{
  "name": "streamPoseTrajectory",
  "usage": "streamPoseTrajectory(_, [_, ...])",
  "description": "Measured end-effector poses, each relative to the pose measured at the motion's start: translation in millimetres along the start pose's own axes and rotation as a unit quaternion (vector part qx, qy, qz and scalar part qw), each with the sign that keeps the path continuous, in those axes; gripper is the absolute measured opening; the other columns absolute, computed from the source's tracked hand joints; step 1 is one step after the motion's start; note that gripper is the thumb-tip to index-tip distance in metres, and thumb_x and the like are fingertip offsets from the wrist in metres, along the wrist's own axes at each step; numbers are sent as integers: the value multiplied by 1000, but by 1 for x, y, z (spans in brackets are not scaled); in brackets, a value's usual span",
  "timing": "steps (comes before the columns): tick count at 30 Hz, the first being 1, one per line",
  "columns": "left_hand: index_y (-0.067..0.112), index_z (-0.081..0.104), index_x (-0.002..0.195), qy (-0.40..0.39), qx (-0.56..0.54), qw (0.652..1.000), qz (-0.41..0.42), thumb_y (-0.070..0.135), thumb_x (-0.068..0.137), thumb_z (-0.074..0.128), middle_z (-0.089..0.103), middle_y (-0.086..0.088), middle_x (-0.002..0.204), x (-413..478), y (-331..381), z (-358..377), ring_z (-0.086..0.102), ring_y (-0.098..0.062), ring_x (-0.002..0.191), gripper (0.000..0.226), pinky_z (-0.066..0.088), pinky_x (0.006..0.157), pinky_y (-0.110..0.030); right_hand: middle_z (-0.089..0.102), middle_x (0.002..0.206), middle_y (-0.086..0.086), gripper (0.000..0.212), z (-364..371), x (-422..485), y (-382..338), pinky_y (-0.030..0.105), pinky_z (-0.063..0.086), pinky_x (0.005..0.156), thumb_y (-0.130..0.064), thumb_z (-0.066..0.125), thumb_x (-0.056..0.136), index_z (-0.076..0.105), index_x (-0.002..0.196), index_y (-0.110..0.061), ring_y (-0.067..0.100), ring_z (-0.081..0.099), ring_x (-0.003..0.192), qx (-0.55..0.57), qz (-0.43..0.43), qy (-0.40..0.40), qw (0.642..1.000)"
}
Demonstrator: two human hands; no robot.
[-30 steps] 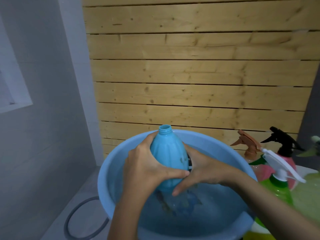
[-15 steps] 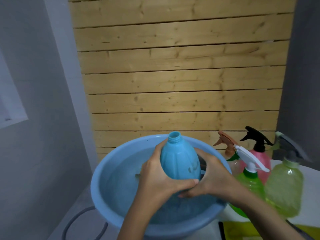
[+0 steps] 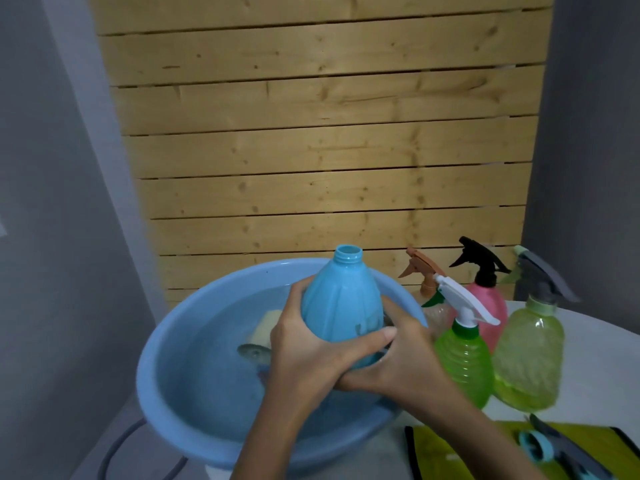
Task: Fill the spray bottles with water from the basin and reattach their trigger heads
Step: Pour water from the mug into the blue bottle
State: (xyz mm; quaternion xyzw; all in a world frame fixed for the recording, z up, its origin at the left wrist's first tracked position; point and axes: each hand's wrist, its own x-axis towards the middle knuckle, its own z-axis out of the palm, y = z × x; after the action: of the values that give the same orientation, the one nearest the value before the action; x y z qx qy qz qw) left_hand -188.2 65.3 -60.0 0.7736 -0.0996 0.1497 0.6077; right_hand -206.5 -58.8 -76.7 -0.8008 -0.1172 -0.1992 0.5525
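Over basin [image 3: 156, 393], left hand [image 3: 304, 355] and right hand [image 3: 398, 367] grasp blue bottle [image 3: 339, 306], neck open; capped bottles [image 3: 464, 362] at right look done; head reattachment left.

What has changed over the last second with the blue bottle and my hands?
Little. The left hand and right hand still grip the headless blue bottle upright over the blue basin. It seems raised slightly, and the right hand's fingers seem tucked lower under its base. Mostly the camera swung right, bringing the capped spray bottles fully into view; they stand where they were, beside the basin.
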Motion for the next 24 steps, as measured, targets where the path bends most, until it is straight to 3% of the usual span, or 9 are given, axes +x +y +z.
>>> streamPoseTrajectory(6, [34,56,102,34,25,999,3,36,42,92,64,15,88,-2,-7,3,60,1,84,71,48,66,-16,68,102,-20,83,-1,0,4,17,51,79,-47,83,42,55,118,-30,-3,63,97,-43,1,-33,999])
streamPoseTrajectory(10, [36,55,104,51,20,998,14,34,41,93,63,17,89,-4,-7,2,59,2,86,73,49,69,-20,64,108,-21,85,-1,0,4,24,52,85,-48,84,45,49,121,-34,-1,61,103,-61,2,-52,997])
streamPoseTrajectory(14, [38,54,104,57,22,998,29,33,41,92,62,19,90,-7,-7,0,58,4,87,73,47,67,-16,61,110,-23,88,-1,-1,4,22,51,86,-47,84,47,46,125,-34,-1,59,106,-64,-4,-60,996])
streamPoseTrajectory(19, [38,51,103,59,28,997,41,34,42,92,60,21,91,-8,-5,0,56,7,89,74,44,68,-13,60,116,-25,98,-3,-2,4,29,49,92,-47,87,45,43,132,-36,-4,57,109,-97,-24,-48,994])
streamPoseTrajectory(24, [38,51,104,52,28,997,52,40,40,90,59,23,93,-10,-3,-1,55,9,90,75,40,67,-7,52,118,-27,115,-14,-9,8,35,46,93,-65,83,37,32,139,-46,-5,48,102,-208,-32,-42,977])
